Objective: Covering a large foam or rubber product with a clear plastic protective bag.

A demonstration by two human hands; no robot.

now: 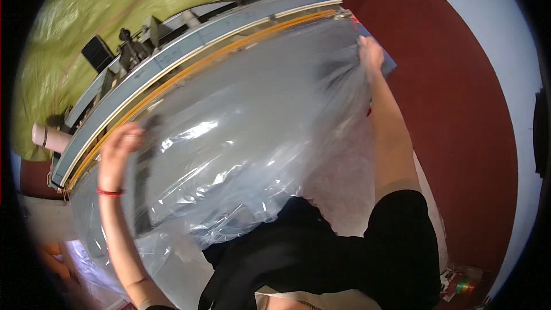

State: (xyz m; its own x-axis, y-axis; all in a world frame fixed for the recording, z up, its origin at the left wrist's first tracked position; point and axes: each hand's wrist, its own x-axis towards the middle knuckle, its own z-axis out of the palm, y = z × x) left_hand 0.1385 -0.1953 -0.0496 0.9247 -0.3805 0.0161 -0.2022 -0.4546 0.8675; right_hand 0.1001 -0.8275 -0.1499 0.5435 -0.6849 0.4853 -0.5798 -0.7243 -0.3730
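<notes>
A large clear plastic sheet lies wrinkled and shiny over a grey work surface, its near edge bunched against my black clothing. At the far right corner my right hand is closed on the plastic sheet, and folds run from its fingers. My left hand, with a red band at the wrist, is over the left part of the sheet near the long orange strip. Its fingers are curled and a little blurred; whether they pinch the plastic is hidden. A dark shadow lies beside it.
Behind the strip runs a long grey metal frame with mechanical parts. A pink bottle and a black box are at its far left side. Yellow-green sheeting hangs behind. Dark red floor spreads to the right, beside a pale wall.
</notes>
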